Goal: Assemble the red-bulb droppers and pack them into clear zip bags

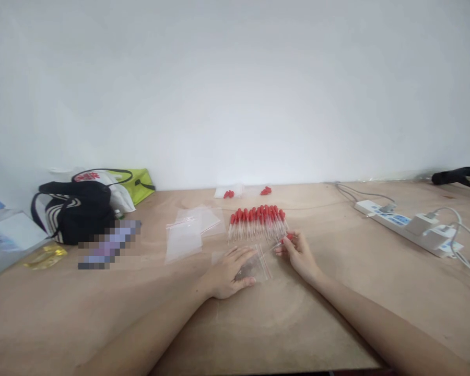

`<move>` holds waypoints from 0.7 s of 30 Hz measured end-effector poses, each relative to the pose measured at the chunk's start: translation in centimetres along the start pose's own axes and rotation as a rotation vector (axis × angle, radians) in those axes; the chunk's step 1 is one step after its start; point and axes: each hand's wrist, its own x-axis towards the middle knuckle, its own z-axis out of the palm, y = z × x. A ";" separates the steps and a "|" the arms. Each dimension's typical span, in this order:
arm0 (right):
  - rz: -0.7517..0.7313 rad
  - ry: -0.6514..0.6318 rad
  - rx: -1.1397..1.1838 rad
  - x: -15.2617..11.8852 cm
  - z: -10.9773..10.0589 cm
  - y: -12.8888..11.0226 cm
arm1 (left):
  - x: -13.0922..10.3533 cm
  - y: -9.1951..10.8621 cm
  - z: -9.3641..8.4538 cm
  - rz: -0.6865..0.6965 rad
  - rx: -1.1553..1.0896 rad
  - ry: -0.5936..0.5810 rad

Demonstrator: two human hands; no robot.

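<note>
My left hand [231, 272] lies flat, fingers stretched, on a clear zip bag [263, 269] on the table. The bag's zip edge points right, toward my other hand. Just right of that edge, my right hand [300, 257] pinches a red-bulbed dropper [286, 238], its thin clear tube pointing left. Whether more than one dropper is in these fingers, I cannot tell. Beyond both hands lies a row of several droppers [257, 219], red bulbs away from me and clear tubes toward me. Left of the row, several flat zip bags [185, 240] overlap.
Two bags with red bulbs [228, 194] [266, 191] lie near the wall. On the right stands a white power strip [405, 225] with chargers and cables. A black bag [78, 214], a green bag [141, 188] and a pixelated flat object [109, 245] occupy the left.
</note>
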 end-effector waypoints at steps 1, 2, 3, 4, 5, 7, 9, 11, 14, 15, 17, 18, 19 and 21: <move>0.014 -0.022 0.019 -0.1 0.0 -0.1 | 0.1 -0.1 0.1 0.006 -0.003 0.015; 0.030 -0.056 0.029 -0.2 0.0 -0.2 | 0.3 -0.1 0.2 0.010 -0.005 0.027; 0.048 -0.102 0.028 -0.3 -0.1 -0.3 | 0.4 -0.2 0.2 0.013 -0.008 0.036; 0.069 -0.160 0.017 -0.4 -0.3 -0.5 | 0.5 -0.2 0.3 0.015 -0.010 0.041; 0.088 -0.227 -0.001 -0.5 -0.4 -0.7 | 0.6 -0.3 0.4 0.013 -0.012 0.042; 0.111 -0.368 -0.035 -0.6 -0.8 -1.2 | 0.7 -0.3 0.4 0.007 -0.015 0.045; 0.108 -0.479 -0.046 -0.6 -1.0 -1.7 | 0.7 -0.3 0.5 0.007 -0.019 0.050; 0.103 -0.556 -0.030 -0.7 -1.0 -2.2 | 0.7 -0.4 0.5 0.010 -0.026 0.053; 0.136 -0.622 -0.001 -0.9 -0.6 -2.5 | 0.8 -0.4 0.6 0.004 -0.034 0.051; 0.152 -0.627 0.003 -0.9 -0.4 -2.5 | 0.9 -0.4 0.6 0.003 -0.035 0.049; 0.177 -0.621 0.005 -1.0 0.0 -2.4 | 1.0 -0.4 0.6 0.006 -0.035 0.041; 0.180 -0.615 0.005 -1.0 0.1 -2.3 | 1.0 -0.4 0.6 0.007 -0.034 0.038; 0.175 -0.614 0.004 -1.0 0.2 -2.2 | 1.0 -0.4 0.6 0.001 -0.034 0.036; 0.145 -0.615 -0.010 -0.8 0.2 -1.9 | 0.8 -0.5 0.5 -0.018 -0.043 0.033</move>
